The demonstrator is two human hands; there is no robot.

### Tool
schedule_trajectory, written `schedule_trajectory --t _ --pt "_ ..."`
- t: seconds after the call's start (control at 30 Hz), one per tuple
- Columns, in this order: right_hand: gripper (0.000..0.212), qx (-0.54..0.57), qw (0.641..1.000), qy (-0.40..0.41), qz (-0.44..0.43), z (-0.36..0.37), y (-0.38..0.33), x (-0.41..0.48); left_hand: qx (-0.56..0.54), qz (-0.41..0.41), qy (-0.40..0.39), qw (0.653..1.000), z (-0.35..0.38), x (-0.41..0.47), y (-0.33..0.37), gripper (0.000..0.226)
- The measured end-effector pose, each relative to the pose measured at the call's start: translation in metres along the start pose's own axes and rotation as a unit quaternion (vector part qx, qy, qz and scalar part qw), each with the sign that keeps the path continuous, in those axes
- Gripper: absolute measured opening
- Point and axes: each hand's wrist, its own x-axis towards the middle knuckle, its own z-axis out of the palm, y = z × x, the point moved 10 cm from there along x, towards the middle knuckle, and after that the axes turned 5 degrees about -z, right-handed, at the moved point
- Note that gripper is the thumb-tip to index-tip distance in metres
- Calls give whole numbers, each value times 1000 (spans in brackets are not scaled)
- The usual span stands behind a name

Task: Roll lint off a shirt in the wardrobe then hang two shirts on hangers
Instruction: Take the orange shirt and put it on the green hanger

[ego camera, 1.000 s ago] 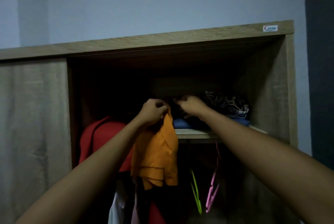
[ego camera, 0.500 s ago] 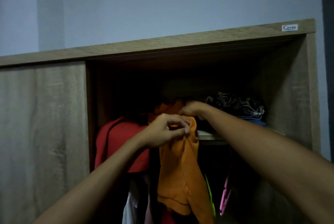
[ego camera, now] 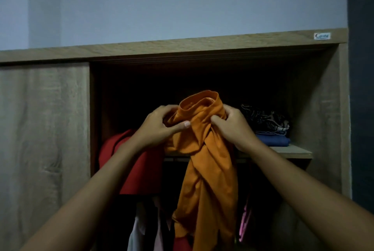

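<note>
left hand [ego camera: 159, 127]: raised, fingers curled, clenched | right hand [ego camera: 232, 127]: raised, clenched | both forearms extended forward

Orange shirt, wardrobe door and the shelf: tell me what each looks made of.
Orange shirt: soft, matte woven or knit cloth, likely cotton or a blend; it bunches and drapes in loose folds between both hands.
Wardrobe door: matte wood-grain board, probably laminate; the grain looks printed, flat and even.
Shelf: apparently the same pale wood-look board, with a straight, thin edge.
</note>
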Motion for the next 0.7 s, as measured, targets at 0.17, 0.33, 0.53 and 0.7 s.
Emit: schedule_trajectory --t 0.17,0.33,0.53,0.7 --pt "13 54 998 -11 23 -13 8 -34 -66 69 19 995 -11 -7 38 22" --pt "37 153 982 -61 91 -7 17 -56 -255 -6 -21 967 -3 -12 45 21" --pt "15 273 934 -129 190 6 8 -82 -175 -59 -24 983 13 -18 57 42" --pt "41 169 943 -214 193 11 5 -97 -124 -27 -66 990 24 -25 54 49"
